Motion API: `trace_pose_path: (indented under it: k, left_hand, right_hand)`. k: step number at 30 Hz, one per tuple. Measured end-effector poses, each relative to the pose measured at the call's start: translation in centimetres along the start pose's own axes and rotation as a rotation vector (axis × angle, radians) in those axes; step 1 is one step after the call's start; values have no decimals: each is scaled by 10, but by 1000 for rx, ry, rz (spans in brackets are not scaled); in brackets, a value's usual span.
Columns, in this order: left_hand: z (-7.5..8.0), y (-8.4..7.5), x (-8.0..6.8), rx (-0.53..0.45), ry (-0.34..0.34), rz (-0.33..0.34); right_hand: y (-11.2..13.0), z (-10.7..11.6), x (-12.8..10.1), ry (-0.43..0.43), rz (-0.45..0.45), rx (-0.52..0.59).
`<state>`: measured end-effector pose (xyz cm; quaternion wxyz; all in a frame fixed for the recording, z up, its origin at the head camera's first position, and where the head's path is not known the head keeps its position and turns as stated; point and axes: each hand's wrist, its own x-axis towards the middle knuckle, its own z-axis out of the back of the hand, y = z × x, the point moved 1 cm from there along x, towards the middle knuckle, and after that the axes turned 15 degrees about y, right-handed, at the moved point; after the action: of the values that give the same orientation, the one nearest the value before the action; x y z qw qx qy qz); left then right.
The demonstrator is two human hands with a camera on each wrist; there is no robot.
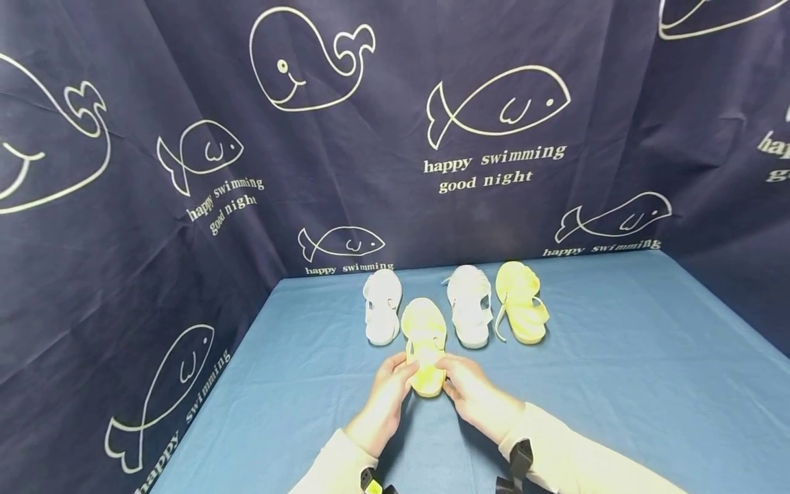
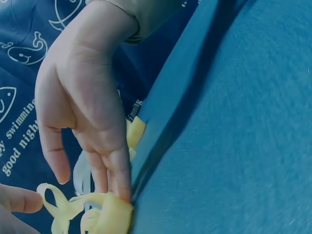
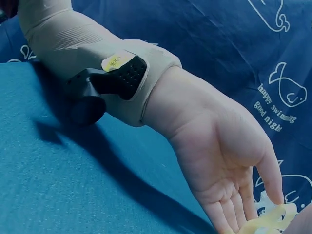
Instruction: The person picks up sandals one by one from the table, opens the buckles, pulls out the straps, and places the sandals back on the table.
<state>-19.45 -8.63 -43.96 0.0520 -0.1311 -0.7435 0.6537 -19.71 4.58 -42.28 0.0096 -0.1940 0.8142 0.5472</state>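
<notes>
A yellow sandal [image 1: 424, 322] stands toe away from me, slightly nearer than the row of other sandals. My left hand [image 1: 385, 398] holds its heel end from the left, and my right hand [image 1: 481, 396] grips it from the right, both thumbs near the top edges. In the left wrist view the left hand's fingers reach down to the yellow sandal [image 2: 117, 214], beside its looped strap. The right wrist view catches only part of the sandal [image 3: 267, 222] below the right hand [image 3: 219, 146]. White sandals stand on both sides, one left [image 1: 382, 324] and one right [image 1: 471, 326].
Another yellow sandal [image 1: 526, 319], its strap hanging loose at the left, lies at the right end of the row. Blue cloth [image 1: 617, 384] covers the table. Dark curtains [image 1: 395, 165] printed with fish and whales rise behind and beside it.
</notes>
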Motion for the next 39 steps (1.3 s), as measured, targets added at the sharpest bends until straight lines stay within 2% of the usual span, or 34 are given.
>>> trace_pose_path:
  k: [6,10,13,16,20,22,28,33,36,39]
  left_hand:
    - [6,-8,2,17,40,56]
    - [13,-15,13,116,50,-4]
    - [21,-19,26,249,79,-52]
    - [31,-21,42,362,173,-59]
    - [37,-24,61,461,316,-12]
    - [37,-26,68,504,363,4]
    - [36,-36,84,623,420,20]
    - [34,-38,92,732,488,20]
    - [35,-38,96,765,491,17]
    - [35,-37,100,758,499,20]
  right_hand:
    - [1,6,-5,45,-7,-13]
    - [0,13,-6,32,-13,-40]
    - [-2,16,-6,18,-18,-32]
    - [-4,18,-5,17,-16,-29]
    - [-4,20,-2,-4,-17,-59]
    - [-4,22,-1,-16,-27,-71]
    - [-1,25,2,-47,-48,-73]
    - [-1,27,2,-55,-38,-63]
    - [-1,28,2,-45,-26,-52]
    - [-1,29,4,-40,-15,-26]
